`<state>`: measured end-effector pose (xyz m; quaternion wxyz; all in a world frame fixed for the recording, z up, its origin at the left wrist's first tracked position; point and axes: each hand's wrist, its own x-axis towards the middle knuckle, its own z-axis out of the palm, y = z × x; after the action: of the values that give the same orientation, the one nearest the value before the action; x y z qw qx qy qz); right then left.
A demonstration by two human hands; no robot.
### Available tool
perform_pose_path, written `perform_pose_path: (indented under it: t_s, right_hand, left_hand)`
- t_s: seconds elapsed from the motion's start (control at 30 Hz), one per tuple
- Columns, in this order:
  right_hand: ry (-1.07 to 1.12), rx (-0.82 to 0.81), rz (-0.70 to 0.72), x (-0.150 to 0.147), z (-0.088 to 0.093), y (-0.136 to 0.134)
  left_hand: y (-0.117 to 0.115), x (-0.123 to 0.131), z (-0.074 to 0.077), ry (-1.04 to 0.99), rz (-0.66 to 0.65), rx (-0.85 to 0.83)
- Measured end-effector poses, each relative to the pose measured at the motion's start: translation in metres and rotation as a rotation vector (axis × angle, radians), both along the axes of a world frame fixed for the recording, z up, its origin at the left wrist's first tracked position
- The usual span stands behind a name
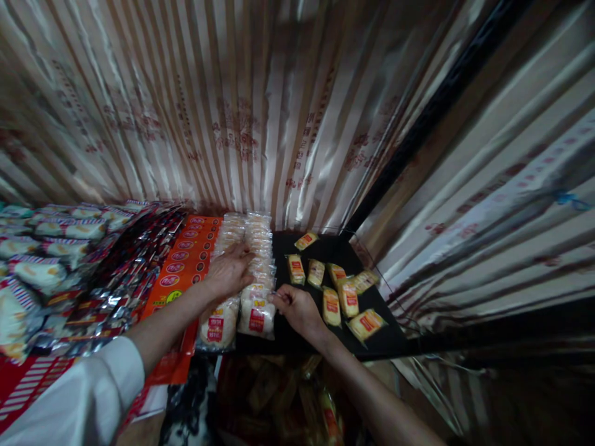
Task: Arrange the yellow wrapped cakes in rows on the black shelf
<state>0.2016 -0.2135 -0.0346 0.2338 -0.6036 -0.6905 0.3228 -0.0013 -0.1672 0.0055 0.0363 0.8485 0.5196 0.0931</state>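
Two rows of clear packets holding round white rice crackers stand on the black shelf. My left hand (230, 271) reaches over the rows, its fingers stretched out and resting on packets about midway back. Its fingertips partly cover the packets beneath. My right hand (297, 308) pinches the side edge of the front rice cracker packet (258, 317) in the right row, thumb and forefinger closed. Beside it, the left row's front rice cracker packet (215, 328) leans with its red label facing me.
Several yellow snack packets (331, 306) lie loose on the black shelf (297, 344) to the right. Orange hanging packs (186, 254) and dark shiny packets (125, 266) fill the left, with white packets beyond. Pleated sheeting (260, 105) backs the shelf; a dark post (409, 136) slants at right.
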Motion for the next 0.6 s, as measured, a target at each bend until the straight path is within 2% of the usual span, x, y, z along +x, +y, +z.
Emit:
perform_pose_path:
  t_s: [0.1,0.17,0.23,0.3,0.4,0.5,0.57,0.6]
  right_hand:
    - [0.031,0.038,-0.026,-0.007,-0.005,0.002]
    - [0.069,0.023,-0.035,-0.009,-0.007,0.0]
    - [0.109,-0.005,-0.038,-0.009,-0.008,-0.002]
    - [0.106,0.014,-0.054,-0.007,-0.007,-0.005]
    - [0.123,0.122,-0.133,-0.003,-0.005,-0.007]
    - [0.284,0.158,-0.206,-0.002,-0.008,-0.003]
    - [0.405,0.119,-0.221,-0.003,-0.014,0.002]
    - [0.456,0.091,-0.225,-0.005,-0.018,0.005]
  left_hand:
    - [-0.002,0.0,0.005,-0.028,0.012,0.032]
    - [-0.01,0.004,0.01,-0.052,0.022,0.111]
    - [-0.026,0.012,0.013,-0.081,0.011,0.219]
    - [-0.051,0.023,0.007,-0.123,-0.007,0.31]
    - [-0.095,0.04,-0.021,-0.146,0.021,0.533]
    - [-0.135,0.053,-0.056,-0.119,0.021,0.599]
    - [-0.153,0.061,-0.073,-0.061,-0.007,0.641]
    - [-0.158,0.064,-0.08,-0.052,0.03,0.654]
